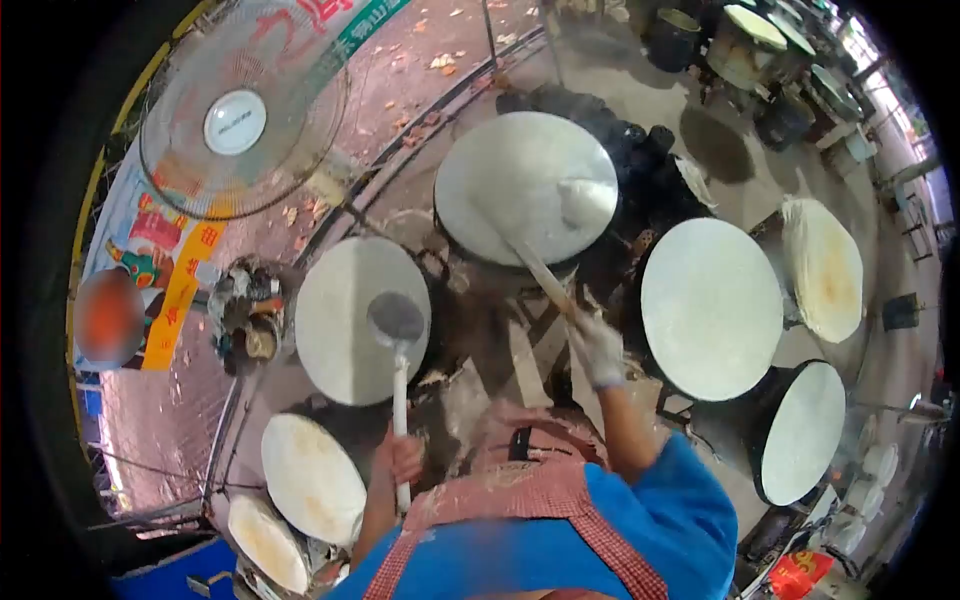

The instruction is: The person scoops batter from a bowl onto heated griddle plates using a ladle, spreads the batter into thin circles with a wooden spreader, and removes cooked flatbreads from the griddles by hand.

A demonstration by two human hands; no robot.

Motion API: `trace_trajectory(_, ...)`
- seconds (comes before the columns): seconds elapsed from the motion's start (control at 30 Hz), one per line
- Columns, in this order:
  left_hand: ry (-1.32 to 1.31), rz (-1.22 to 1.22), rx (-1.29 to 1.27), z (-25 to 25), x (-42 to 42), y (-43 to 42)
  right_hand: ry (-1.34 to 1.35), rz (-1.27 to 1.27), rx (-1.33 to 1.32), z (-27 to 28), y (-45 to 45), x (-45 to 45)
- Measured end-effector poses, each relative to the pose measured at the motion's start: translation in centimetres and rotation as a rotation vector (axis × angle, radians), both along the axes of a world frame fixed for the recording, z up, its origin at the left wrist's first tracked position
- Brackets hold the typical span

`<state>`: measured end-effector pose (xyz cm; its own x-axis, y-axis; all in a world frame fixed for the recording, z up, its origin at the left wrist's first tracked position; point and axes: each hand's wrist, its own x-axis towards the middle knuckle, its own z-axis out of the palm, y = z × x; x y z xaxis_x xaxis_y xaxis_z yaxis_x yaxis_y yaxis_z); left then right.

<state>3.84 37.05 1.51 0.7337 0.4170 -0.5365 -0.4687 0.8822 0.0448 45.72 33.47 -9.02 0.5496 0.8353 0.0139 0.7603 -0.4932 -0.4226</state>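
Left fingers [408, 456] grip a white-handled round ladle [400, 385]; gloved right fingers [592, 338] clasp a wooden stick [541, 274], best angled low across the pale round griddle [510, 180].

Single head-worn view, looking forward and steeply down, wide and round-edged, hands within close range

Far griddle [500, 160] sits ahead; left griddle [328, 335] and right griddle [712, 310] lie nearer, either side. Fan [235, 122] stands beyond left griddle, near griddle [803, 433] behind right one.
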Motion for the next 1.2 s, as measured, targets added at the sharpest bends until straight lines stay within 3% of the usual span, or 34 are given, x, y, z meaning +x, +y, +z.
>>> trace_trajectory(0.07, 0.169, -0.023, 0.014, 1.8, 1.4, -0.1, 0.267, -0.116, 0.298, -4.7, -1.8, 2.6)
trace_trajectory(0.13, 0.182, -0.013, 0.024, 2.3, 1.9, -0.2, 0.612, -0.332, 0.524, -1.1, 2.7, 5.4)
trace_trajectory(0.17, 0.148, 0.016, -0.009, 2.5, 2.3, -0.2, 0.464, -0.354, 0.435, 1.8, 6.5, 7.6)
trace_trajectory(0.23, 0.167, 0.047, -0.045, 0.9, 1.8, -0.3, 0.188, -0.149, 0.360, 0.3, 14.9, 14.4)
trace_trajectory(0.33, 0.230, 0.041, 0.001, 1.5, 0.4, -1.1, 0.796, -0.369, 0.570, 6.5, 14.6, 14.4)
trace_trajectory(0.37, 0.173, 0.023, 0.070, 1.9, 0.8, -1.5, 0.805, -0.383, 0.696, 1.4, 14.2, 14.4)
trace_trajectory(0.4, 0.233, 0.040, 0.087, 2.3, 1.0, -1.7, 0.669, -0.348, 0.662, -3.9, 13.5, 12.9)
trace_trajectory(0.47, 0.245, 0.099, -0.150, 1.2, 0.7, -1.0, 0.643, -0.140, 0.793, -1.9, 12.7, 5.8)
trace_trajectory(0.53, 0.389, 0.067, -0.095, 0.9, 0.4, -0.6, 0.628, -0.087, 0.568, -0.8, 11.1, 4.2)
trace_trajectory(0.6, 0.518, 0.031, 0.021, 1.1, -0.5, -0.9, 1.021, -0.270, 0.580, 3.0, 9.1, 5.7)
trace_trajectory(0.67, 0.536, 0.058, 0.094, 1.1, -1.4, -1.3, 1.710, -0.433, 0.716, -1.9, 8.3, 8.3)
trace_trajectory(0.7, 0.509, 0.094, 0.065, 0.9, -1.9, -1.4, 1.727, -0.437, 0.752, -0.4, 6.8, 6.6)
trace_trajectory(0.77, 0.453, 0.168, -0.049, 1.0, -1.4, -0.7, 1.536, -0.537, 0.618, -2.4, 6.9, 2.8)
trace_trajectory(0.8, 0.440, 0.155, -0.041, 0.8, -1.5, -0.5, 1.275, -0.395, 0.742, -3.3, 7.1, 0.8)
trace_trajectory(0.83, 0.429, 0.143, -0.025, 0.5, -1.3, -0.1, 1.211, -0.374, 0.620, -1.5, 6.8, 0.8)
trace_trajectory(0.93, 0.436, 0.002, -0.052, 1.3, -0.8, 0.8, 1.120, -0.382, 0.565, 3.2, 6.1, 5.6)
trace_trajectory(0.97, 0.439, 0.018, -0.069, 1.3, -0.5, 0.9, 1.265, -0.367, 0.760, 1.5, 7.2, 8.3)
trace_trajectory(1.03, 0.407, 0.057, -0.127, 1.1, 0.4, 1.6, 0.578, -0.494, 0.586, 0.0, 9.7, 13.5)
trace_trajectory(1.1, 0.367, 0.066, -0.160, 0.6, 1.5, 2.8, 0.090, -0.270, 0.180, 2.7, 11.0, 13.2)
trace_trajectory(1.13, 0.269, -0.042, -0.121, -1.0, 0.9, 3.7, -0.020, -0.174, -0.025, 4.1, 11.8, 12.5)
trace_trajectory(1.17, 0.170, -0.150, -0.069, -2.7, 0.3, 4.7, -0.208, -0.016, 0.016, 2.5, 11.4, 12.2)
trace_trajectory(1.2, 0.538, -0.158, 0.008, -2.3, 2.2, 5.7, -0.236, 0.061, 0.037, 4.1, 10.2, 11.4)
